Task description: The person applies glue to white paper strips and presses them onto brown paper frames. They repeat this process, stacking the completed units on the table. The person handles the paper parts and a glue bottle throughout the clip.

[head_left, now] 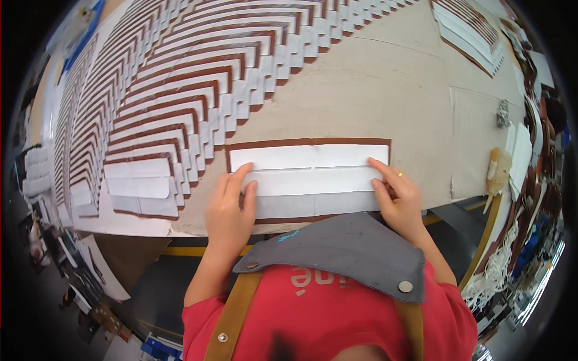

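A flat brown panel (313,142) lies in front of me near the table's front edge. White strips (307,182) run across it in rows, and the brown shows as a border around them. At its left end, my left hand (232,207) rests with thumb and index finger apart, their tips on the strips. My right hand (397,195) touches the right end in the same manner, index finger stretched out and the other fingers partly curled. Neither hand lifts the panel.
Overlapping rows of similar brown-and-white panels (141,186) cover the table's left and far side. Another stack (466,36) lies far right. A glue bottle (498,171) with a yellowish body sits by the right edge, below a small metallic object (503,114). Beige board (385,84) covers the tabletop.
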`<action>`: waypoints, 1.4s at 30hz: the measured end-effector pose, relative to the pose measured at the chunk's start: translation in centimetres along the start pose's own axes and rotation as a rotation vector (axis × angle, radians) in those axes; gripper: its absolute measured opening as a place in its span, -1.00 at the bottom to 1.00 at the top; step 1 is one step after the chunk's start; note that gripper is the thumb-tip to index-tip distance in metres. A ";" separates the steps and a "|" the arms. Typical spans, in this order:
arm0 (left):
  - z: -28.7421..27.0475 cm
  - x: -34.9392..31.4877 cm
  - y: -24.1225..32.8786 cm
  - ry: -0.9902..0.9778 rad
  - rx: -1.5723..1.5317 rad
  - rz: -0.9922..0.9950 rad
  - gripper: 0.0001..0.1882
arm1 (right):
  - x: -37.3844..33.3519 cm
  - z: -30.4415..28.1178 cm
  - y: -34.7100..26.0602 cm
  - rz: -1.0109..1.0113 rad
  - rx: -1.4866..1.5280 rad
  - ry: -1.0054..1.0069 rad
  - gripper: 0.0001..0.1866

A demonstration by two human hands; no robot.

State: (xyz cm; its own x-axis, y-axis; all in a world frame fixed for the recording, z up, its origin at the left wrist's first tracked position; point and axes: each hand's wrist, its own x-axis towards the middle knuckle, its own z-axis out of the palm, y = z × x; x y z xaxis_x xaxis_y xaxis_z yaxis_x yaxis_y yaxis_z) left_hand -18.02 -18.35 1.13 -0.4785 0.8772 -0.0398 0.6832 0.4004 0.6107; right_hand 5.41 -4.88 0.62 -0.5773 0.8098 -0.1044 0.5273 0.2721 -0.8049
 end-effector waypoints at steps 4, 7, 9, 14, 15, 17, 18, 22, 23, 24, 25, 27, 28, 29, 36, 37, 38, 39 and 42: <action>0.1 0.0 -0.2 0.004 0.077 0.030 -0.73 | 0.0 -0.4 -0.2 0.024 -0.009 -0.016 -0.64; 0.1 0.0 -0.1 -0.006 0.119 0.015 -0.73 | 0.0 -0.4 -0.4 0.002 -0.051 -0.009 -0.64; -0.1 -0.1 0.0 -0.035 0.146 -0.044 -0.71 | 0.0 -0.9 -0.3 -0.030 -0.163 -0.035 -0.69; -0.1 0.5 0.2 0.082 0.240 0.195 -0.71 | 1.5 -1.8 0.3 -0.163 -0.352 0.104 -0.83; 0.2 0.8 0.6 0.103 0.235 0.252 -0.72 | 2.2 -1.4 0.0 -0.279 -0.346 0.120 -0.85; 0.9 1.3 1.6 -0.002 0.182 0.379 -0.72 | 3.5 -0.3 -0.9 -0.424 -0.315 0.115 -0.85; 1.3 1.5 2.1 -0.055 0.156 0.441 -0.72 | 4.1 0.5 -1.5 -0.454 -0.292 0.095 -0.84; 2.8 1.8 2.0 -0.096 0.124 0.536 -0.68 | 6.1 2.4 -2.2 -0.470 -0.329 0.013 -0.84; 3.0 1.7 1.9 -0.093 0.122 0.536 -0.68 | 6.4 2.6 -2.0 -0.441 -0.304 -0.014 -0.85; 3.1 1.7 1.9 -0.090 0.120 0.536 -0.68 | 6.8 2.7 -1.9 -0.413 -0.279 -0.041 -0.86; 3.1 1.7 1.9 -0.089 0.126 0.534 -0.68 | 7.1 2.8 -1.8 -0.384 -0.254 -0.067 -0.87; 3.1 1.7 1.9 -0.088 0.137 0.527 -0.68 | 7.6 2.6 -1.8 -0.333 -0.196 -0.136 -0.88; 3.1 1.7 1.9 -0.092 0.129 0.518 -0.68 | 7.7 2.5 -1.8 -0.307 -0.167 -0.169 -0.89; 3.0 1.8 1.9 -0.096 0.123 0.510 -0.68 | 7.8 2.5 -1.7 -0.329 -0.174 -0.176 -0.90; 3.5 1.5 1.6 -0.070 0.124 0.530 -0.69 | 7.6 3.0 -0.9 -0.460 -0.127 -0.081 -0.90; 3.6 1.5 1.5 -0.068 0.116 0.531 -0.70 | 7.5 3.0 -0.8 -0.468 -0.115 -0.072 -0.90; 3.6 1.4 1.4 -0.067 0.108 0.533 -0.72 | 7.5 3.0 -0.8 -0.467 -0.118 -0.079 -0.90; 3.6 1.4 1.4 -0.065 0.100 0.535 -0.73 | 7.4 2.9 -0.8 -0.466 -0.121 -0.086 -0.89; 3.4 1.4 1.5 -0.053 0.106 0.535 -0.69 | 7.6 2.9 -0.7 -0.477 -0.136 -0.107 -0.88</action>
State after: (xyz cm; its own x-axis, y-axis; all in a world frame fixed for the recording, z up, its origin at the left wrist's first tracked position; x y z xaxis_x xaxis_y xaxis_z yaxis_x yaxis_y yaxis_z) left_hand -15.84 -15.63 -0.72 -0.0223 0.9767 0.2135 0.8767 -0.0835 0.4738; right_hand -1.11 -0.42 -1.30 -0.8306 0.5231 0.1911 0.2617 0.6694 -0.6953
